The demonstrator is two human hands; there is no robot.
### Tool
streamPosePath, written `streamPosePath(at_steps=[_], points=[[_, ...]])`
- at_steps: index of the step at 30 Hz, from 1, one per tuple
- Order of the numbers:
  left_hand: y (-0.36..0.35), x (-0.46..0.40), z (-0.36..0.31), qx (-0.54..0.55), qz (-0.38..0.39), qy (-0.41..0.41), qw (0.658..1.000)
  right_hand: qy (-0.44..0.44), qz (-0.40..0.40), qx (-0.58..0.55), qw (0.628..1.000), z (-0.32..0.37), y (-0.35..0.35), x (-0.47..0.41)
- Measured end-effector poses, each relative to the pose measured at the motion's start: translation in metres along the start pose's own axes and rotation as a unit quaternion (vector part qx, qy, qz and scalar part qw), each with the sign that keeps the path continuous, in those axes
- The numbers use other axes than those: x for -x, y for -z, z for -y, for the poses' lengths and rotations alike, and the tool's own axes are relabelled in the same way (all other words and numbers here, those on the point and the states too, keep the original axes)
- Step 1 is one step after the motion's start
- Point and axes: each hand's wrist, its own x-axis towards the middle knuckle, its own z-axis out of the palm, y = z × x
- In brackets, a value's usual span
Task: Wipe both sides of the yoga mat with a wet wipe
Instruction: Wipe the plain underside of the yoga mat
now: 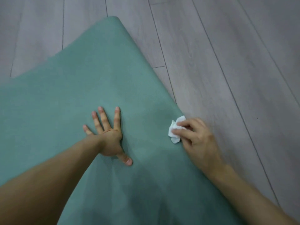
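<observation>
**Wiping the mat's right edge**

My left hand [108, 138] lies flat on the green yoga mat [90, 82], fingers spread, pinning it to the grey plank floor [227, 54]. My right hand [196, 137] pinches a crumpled white wet wipe [174, 129] and presses it on the mat right at its right-hand edge. I judge I'm partway through the upper face; whether the underside has been done I can't tell. Next, I think, calls for sweeping the wipe along and across the unwiped area while my left hand keeps the mat from sliding, then turning the mat over. No containers are in view, nor the wipe pack.
</observation>
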Motion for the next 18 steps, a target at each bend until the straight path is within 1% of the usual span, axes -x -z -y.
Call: streamPosePath(at_steps=[1, 2, 4, 5, 6, 7, 9, 10, 11, 12, 13, 14, 15, 16, 17, 18], points=[[0.0, -0.001, 0.001, -0.002, 0.0, 0.003, 1.0, 0.014, 0.0, 0.009, 1.0, 0.0, -0.004, -0.005], [0.001, -0.001, 0.0, 0.0, -0.001, 0.008, 1.0, 0.023, -0.011, 0.019, 0.999, 0.0, -0.012, -0.032], [0.001, -0.001, -0.002, 0.001, -0.005, 0.002, 1.0, 0.064, -0.032, 0.027, 0.997, 0.004, -0.036, -0.116], [0.001, -0.001, -0.002, -0.003, -0.005, -0.004, 1.0, 0.086, -0.038, 0.05, 0.994, 0.004, -0.049, -0.159], [0.001, 0.0, -0.002, -0.004, -0.006, -0.005, 1.0, 0.089, -0.025, 0.079, 0.993, 0.008, -0.057, -0.196], [0.002, 0.001, -0.002, 0.001, -0.008, -0.002, 1.0, 0.079, 0.023, 0.107, 0.991, 0.012, -0.063, -0.219], [0.002, 0.004, 0.0, 0.009, -0.016, 0.002, 1.0, 0.082, 0.102, 0.141, 0.981, 0.016, -0.076, -0.213], [0.0, 0.004, 0.0, 0.011, -0.018, -0.001, 1.0, 0.083, 0.123, 0.136, 0.98, 0.019, -0.076, -0.185], [-0.002, 0.003, 0.0, 0.012, -0.02, -0.006, 1.0, 0.093, 0.127, 0.109, 0.982, 0.021, -0.071, -0.148], [-0.004, 0.002, 0.001, 0.016, -0.025, -0.009, 1.0, 0.121, 0.143, 0.078, 0.979, 0.026, -0.063, -0.107], [-0.006, 0.001, 0.001, 0.021, -0.032, -0.01, 0.999, 0.158, 0.188, 0.035, 0.969, 0.032, -0.053, -0.066], [-0.007, 0.001, 0.002, 0.025, -0.038, -0.009, 0.999, 0.198, 0.235, 0.017, 0.951, 0.038, -0.045, -0.035], [-0.007, 0.001, 0.002, 0.029, -0.042, -0.008, 0.999, 0.244, 0.264, 0.026, 0.933, 0.038, -0.043, -0.025], [-0.008, 0.001, 0.002, 0.033, -0.046, -0.009, 0.998, 0.282, 0.267, 0.048, 0.92, 0.038, -0.043, -0.041], [-0.008, 0.001, 0.002, 0.039, -0.052, -0.014, 0.998, 0.291, 0.245, 0.069, 0.922, 0.037, -0.049, -0.076], [-0.009, 0.001, 0.002, 0.045, -0.059, -0.022, 0.997, 0.268, 0.199, 0.086, 0.939, 0.036, -0.058, -0.119]])
